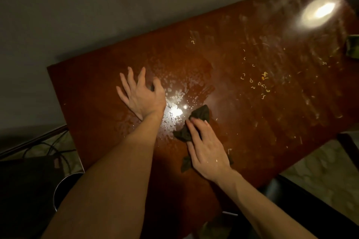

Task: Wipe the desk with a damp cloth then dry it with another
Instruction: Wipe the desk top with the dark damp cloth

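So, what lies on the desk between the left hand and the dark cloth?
Only water droplets and a glare spot on the wet desk; nothing solid, as the head view shows.

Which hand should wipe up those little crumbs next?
Probably the right hand: it presses the dark cloth, and the crumbs lie on its side. The left hand rests bare on the desk, farther away.

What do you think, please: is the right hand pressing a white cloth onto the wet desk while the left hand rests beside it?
Not quite: the head view shows the cloth is dark, not white. The right hand does press it onto the wet desk, and the left hand rests beside it.
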`<state>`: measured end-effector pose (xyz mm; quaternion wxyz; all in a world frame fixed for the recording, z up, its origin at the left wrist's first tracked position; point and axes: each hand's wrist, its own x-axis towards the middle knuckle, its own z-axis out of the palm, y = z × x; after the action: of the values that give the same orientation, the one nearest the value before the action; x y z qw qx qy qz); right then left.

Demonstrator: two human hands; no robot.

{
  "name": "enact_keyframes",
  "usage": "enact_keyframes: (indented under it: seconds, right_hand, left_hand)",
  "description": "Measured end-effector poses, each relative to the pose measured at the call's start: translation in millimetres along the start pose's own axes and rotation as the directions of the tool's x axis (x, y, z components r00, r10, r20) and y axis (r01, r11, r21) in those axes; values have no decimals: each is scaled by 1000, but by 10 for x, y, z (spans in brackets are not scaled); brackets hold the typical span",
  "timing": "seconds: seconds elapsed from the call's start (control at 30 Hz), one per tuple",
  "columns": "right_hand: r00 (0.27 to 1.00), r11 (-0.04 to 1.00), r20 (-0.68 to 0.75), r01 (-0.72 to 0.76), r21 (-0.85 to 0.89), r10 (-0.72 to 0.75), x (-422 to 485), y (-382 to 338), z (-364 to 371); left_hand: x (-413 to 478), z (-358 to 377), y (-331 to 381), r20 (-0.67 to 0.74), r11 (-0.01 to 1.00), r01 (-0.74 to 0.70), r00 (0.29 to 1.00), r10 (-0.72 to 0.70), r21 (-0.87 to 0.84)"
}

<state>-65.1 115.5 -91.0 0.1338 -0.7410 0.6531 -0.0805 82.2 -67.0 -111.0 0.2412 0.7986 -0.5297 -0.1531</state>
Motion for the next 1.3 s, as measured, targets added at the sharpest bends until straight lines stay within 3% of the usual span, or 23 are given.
enact_keyframes:
  seconds: [0.17, 0.3, 0.4, 0.5, 0.63, 0.8, 0.87, 0.97, 1.03, 1.1, 1.2, 1.3]
  right_hand:
    - [995, 995, -38, -95, -21, 94, 476, 220, -28]
    - [985, 986, -55, -165, 28, 166, 610, 227, -34]
    - [998, 996, -7, -65, 52, 66, 338, -43, 8]
    - [999, 998, 45, 6, 65, -9, -91, -410, 145]
    - [982, 994, 166, 84, 68, -95, -698, -599, 263]
    - [924, 944, 218, 328, -28, -315, -978, 166, 11]
    - [946, 958, 188, 280, -66, -264, -891, 560, -120]
    - [997, 998, 75, 32, -47, -28, -779, 955, -264]
    - [990, 990, -5, -138, -6, 138, -741, 910, -234]
    - [977, 978, -56, -207, 14, 207, -764, 618, -134]
    - [999, 1000, 30, 21, -6, -21, -925, 185, 34]
    - [968, 973, 113, 231, -26, -226, -947, 306, 6]
  left_hand:
    - [23, -39, -1, 79, 1000, -14, 997, 12, 27]
    - [86, -178, -42, 314, 998, -58, 948, 46, 31]
    - [-46, -367, -229, 340, 973, -230, 913, 224, -22]
    - [-422, -433, -389, 332, 926, -372, 883, 332, 64]
    - [-563, -435, -432, 450, 876, -445, 831, 327, 184]
    - [-549, -416, -434, 500, 852, -464, 812, 300, 242]
    - [-551, -415, -416, 506, 847, -467, 811, 294, 255]
    - [-560, -424, -396, 518, 835, -476, 805, 288, 276]
    - [-563, -427, -387, 524, 829, -478, 805, 280, 291]
    - [-572, -428, -367, 537, 824, -478, 800, 266, 303]
    - [-578, -433, -324, 562, 815, -475, 794, 232, 334]
    - [-558, -458, -285, 595, 799, -474, 781, 188, 370]
